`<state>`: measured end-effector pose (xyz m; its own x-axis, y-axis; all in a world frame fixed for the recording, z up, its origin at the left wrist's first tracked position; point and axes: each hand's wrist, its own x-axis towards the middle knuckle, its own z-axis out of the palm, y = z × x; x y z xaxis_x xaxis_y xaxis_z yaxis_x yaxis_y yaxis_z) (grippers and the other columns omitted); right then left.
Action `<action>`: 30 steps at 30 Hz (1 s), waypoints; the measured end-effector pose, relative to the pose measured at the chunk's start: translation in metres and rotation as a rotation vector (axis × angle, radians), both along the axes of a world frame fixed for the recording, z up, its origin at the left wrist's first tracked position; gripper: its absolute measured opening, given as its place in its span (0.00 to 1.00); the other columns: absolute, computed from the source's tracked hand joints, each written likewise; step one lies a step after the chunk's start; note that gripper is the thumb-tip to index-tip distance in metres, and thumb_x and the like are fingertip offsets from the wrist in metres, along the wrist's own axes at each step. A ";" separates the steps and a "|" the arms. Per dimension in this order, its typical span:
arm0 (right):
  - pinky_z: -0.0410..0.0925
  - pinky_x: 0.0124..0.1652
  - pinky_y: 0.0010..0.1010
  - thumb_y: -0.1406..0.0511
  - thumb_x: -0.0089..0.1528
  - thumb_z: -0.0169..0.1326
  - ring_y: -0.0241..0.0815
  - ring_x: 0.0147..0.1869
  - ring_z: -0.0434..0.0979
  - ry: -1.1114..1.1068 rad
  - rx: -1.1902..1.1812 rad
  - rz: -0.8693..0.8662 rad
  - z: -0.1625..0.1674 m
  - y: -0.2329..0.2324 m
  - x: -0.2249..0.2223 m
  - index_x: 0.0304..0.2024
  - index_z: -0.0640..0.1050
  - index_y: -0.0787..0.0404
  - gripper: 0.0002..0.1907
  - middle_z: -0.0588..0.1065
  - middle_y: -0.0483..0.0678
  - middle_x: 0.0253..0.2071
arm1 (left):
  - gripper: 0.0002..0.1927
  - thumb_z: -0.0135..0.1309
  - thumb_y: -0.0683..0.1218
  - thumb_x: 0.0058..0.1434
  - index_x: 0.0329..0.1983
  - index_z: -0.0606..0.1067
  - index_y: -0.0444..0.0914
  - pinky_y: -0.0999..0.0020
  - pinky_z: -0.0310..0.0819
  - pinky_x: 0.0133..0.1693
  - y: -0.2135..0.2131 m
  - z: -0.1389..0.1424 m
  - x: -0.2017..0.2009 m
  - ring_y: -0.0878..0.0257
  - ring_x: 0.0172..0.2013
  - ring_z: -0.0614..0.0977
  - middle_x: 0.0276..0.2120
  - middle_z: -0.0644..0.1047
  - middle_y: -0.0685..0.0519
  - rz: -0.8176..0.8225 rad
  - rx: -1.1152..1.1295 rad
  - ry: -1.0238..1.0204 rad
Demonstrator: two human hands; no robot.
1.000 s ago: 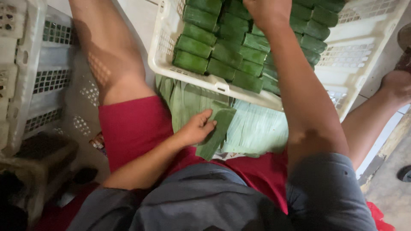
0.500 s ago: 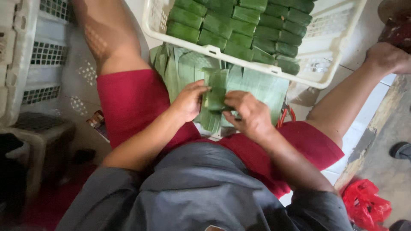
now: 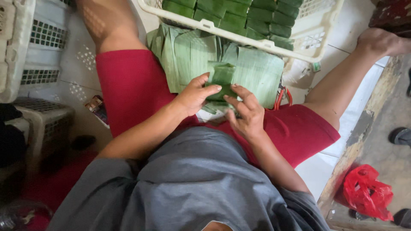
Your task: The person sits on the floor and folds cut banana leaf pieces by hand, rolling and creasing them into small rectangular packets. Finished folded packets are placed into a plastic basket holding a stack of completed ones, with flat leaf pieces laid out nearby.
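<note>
Pinched between both hands' fingers [image 3: 214,88], leaf parcel [image 3: 221,79].

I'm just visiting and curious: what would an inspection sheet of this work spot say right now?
Surface: the person works on their lap, over a stack of flat green leaves lying across red shorts.
Job's things: a small folded leaf parcel held between both hands; a white plastic crate ahead holds rows of finished green parcels.
Clutter: a red plastic bag on the floor at the right; a small packet by the left thigh.
Grippers: left hand and right hand both pinch the parcel.
Cables: nothing seen.
Surroundings: pale empty crates at the left, tiled floor, grey shirt.
</note>
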<state>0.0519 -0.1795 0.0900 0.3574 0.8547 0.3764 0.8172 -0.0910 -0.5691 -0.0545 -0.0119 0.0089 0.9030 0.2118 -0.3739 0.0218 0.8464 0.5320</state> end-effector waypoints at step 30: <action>0.72 0.50 0.36 0.67 0.58 0.65 0.52 0.55 0.80 0.434 -0.186 -0.065 -0.020 0.001 -0.006 0.57 0.75 0.67 0.26 0.77 0.60 0.54 | 0.18 0.59 0.51 0.65 0.51 0.75 0.34 0.63 0.78 0.40 -0.005 0.009 -0.032 0.57 0.36 0.82 0.36 0.81 0.47 -0.178 1.038 0.060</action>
<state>0.0463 -0.1780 0.0704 0.5029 0.8640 0.0236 0.4971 -0.2668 -0.8257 -0.0860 -0.0164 0.0180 0.9385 0.3196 -0.1308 0.1518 -0.0414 0.9875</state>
